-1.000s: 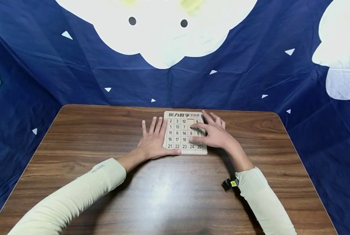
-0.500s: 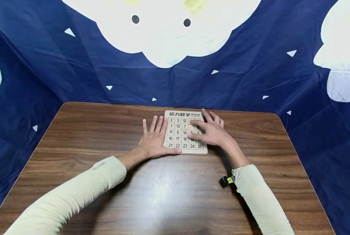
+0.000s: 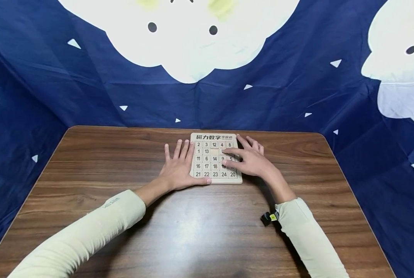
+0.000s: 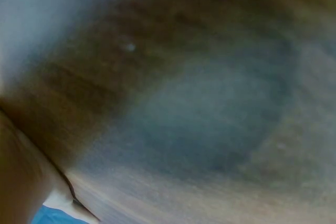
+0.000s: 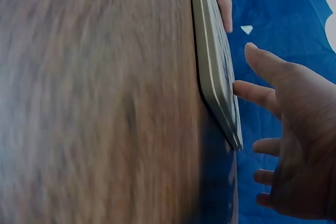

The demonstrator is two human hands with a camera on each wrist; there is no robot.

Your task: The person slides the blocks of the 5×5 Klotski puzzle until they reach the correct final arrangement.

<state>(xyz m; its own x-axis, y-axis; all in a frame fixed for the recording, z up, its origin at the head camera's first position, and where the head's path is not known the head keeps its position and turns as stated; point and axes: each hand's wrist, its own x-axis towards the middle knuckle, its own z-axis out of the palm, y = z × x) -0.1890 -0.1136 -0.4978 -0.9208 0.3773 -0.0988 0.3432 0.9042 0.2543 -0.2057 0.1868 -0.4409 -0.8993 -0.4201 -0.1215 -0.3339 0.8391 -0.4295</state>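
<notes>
Head: L hand (image 3: 177, 170) splayed against no. board (image 3: 207, 166). R-wrist: R hand (image 5: 307, 124) fingers out, index touching, thumb off.

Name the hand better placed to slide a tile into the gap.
Right hand, most likely: its index fingertip is beside the gap in the number puzzle; the left hand rests along the puzzle's left and near edges.

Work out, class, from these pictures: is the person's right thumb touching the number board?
Apart. The right wrist view shows the blue backdrop between the right thumb and the number board.
</notes>
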